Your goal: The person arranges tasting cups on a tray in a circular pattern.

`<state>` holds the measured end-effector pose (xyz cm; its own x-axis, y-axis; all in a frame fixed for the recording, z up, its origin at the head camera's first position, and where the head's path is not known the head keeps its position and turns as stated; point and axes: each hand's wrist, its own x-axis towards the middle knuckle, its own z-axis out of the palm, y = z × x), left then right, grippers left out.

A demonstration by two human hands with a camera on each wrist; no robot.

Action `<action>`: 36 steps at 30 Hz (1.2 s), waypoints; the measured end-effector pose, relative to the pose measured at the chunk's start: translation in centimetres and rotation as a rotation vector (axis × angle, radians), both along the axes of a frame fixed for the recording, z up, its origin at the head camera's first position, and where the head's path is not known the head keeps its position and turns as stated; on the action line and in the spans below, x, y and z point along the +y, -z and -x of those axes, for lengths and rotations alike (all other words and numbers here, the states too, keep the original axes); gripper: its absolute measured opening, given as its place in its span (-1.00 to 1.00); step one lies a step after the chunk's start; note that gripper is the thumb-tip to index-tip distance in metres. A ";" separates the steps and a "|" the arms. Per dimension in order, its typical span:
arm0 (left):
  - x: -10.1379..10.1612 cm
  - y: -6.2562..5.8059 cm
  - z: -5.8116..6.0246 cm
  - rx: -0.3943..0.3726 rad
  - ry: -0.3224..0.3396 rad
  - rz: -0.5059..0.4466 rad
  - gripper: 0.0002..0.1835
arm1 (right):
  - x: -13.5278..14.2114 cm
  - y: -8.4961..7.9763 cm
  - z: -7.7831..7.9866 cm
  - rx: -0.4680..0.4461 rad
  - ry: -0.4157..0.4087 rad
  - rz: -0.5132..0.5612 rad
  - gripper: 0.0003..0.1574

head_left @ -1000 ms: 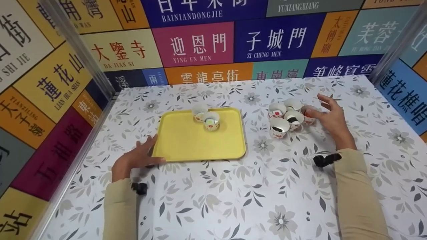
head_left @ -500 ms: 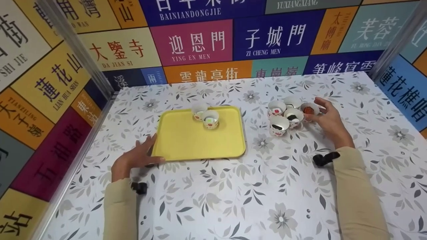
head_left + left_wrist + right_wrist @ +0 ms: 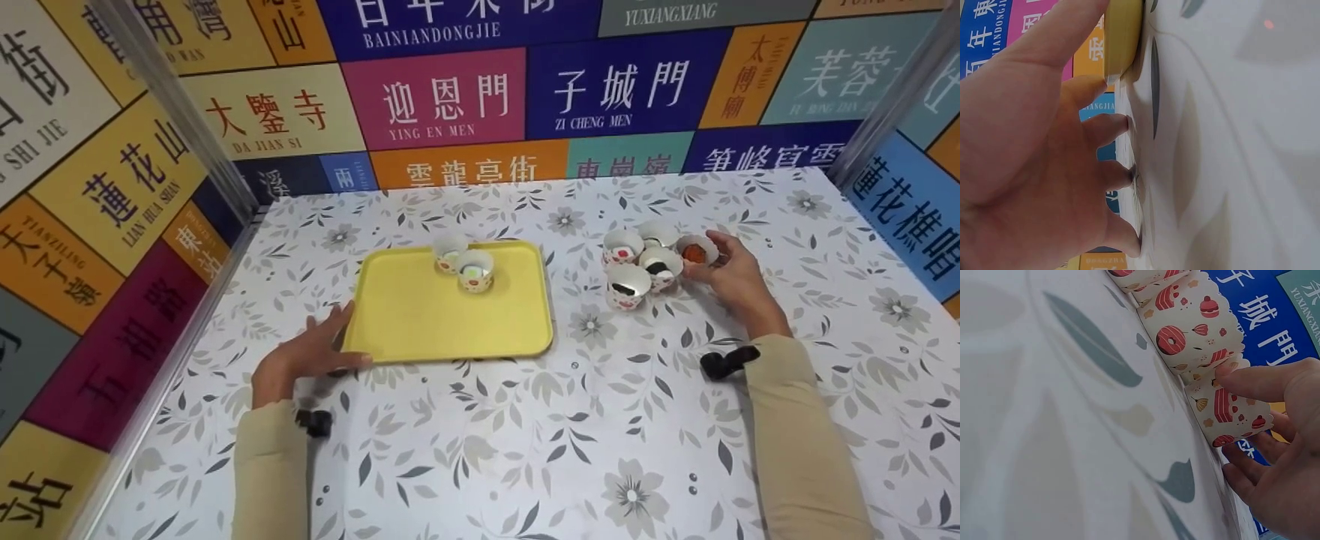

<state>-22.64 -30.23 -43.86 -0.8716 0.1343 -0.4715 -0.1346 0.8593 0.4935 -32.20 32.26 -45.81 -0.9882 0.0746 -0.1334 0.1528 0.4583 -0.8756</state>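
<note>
A paper cup (image 3: 697, 252) with a scalloped rim, printed with cakes and doughnuts and holding something orange-red, stands upright at the right end of a cluster on a table. A person's right hand (image 3: 739, 283) is clamped lightly on it, thumb against the near wall and fingers curled round the far side. Four matching cups (image 3: 627, 298) crowd beside it, some with dark or pink-red contents. Well apart to the left lies a yellow tray (image 3: 420, 322), where a front cup (image 3: 475, 274) and a rear cup (image 3: 450, 256) stand close together toward the far rim. The left hand (image 3: 304, 351) steadies the tray's near left corner, fingers spread apart, thumb along the edge. Grey flowers and leaves pattern the tablecloth (image 3: 525, 442); street-name panels (image 3: 435, 97) rise behind. The step in hand looks like securing the cup. The next move seems to call for a straight, gentle lift, without squeezing the thin wall or nudging its neighbours.
</note>
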 end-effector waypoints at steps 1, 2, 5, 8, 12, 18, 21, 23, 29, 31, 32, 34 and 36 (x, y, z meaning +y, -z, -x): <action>0.0 0.0 0.0 0.003 0.006 -0.003 0.25 | 0.0 0.1 0.0 0.002 0.002 -0.016 0.17; 0.0 0.0 0.0 0.008 0.013 -0.005 0.25 | -0.1 0.1 0.0 0.004 0.005 -0.029 0.16; 0.0 0.0 -0.1 0.022 0.036 -0.012 0.25 | -0.2 0.2 0.0 0.016 0.017 -0.051 0.13; 0.0 0.0 0.0 0.022 0.036 -0.008 0.24 | -0.3 0.1 0.0 0.017 0.040 -0.039 0.10; 0.1 0.1 0.0 0.006 0.020 0.002 0.23 | -0.4 0.0 0.0 0.003 0.058 -0.031 0.09; 0.0 0.0 0.0 0.008 0.018 -0.002 0.23 | -0.4 -0.3 0.1 -0.022 0.075 -0.026 0.11; 0.0 -0.1 -0.1 0.005 0.016 -0.003 0.24 | -0.5 -0.4 0.1 -0.018 0.089 -0.027 0.11; 0.1 -0.2 -0.1 -0.002 0.009 -0.004 0.23 | -0.5 -0.6 0.1 -0.014 0.097 -0.032 0.13; 0.1 -0.1 -0.1 -0.005 0.004 -0.002 0.23 | -0.5 -1.1 -0.1 -0.008 0.141 -0.023 0.13; 0.1 -0.1 -0.1 0.004 0.015 0.000 0.24 | -0.5 -1.5 -0.1 -0.002 0.151 -0.020 0.12; 0.1 -0.1 -0.1 0.008 0.020 0.001 0.25 | -0.6 -1.7 -0.1 0.003 0.155 -0.020 0.11; 0.0 -0.1 -0.1 0.019 0.032 0.001 0.26 | -0.6 -2.1 -0.2 0.013 0.157 -0.026 0.11; 0.0 -0.1 -0.1 0.021 0.035 0.002 0.26 | -0.7 -2.6 -0.2 0.020 0.162 -0.038 0.11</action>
<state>-22.52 -30.24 -43.76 -0.8762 0.1639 -0.4532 -0.0941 0.8642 0.4943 -31.99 31.58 -43.22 -0.9654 0.2375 -0.1077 0.2099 0.4624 -0.8615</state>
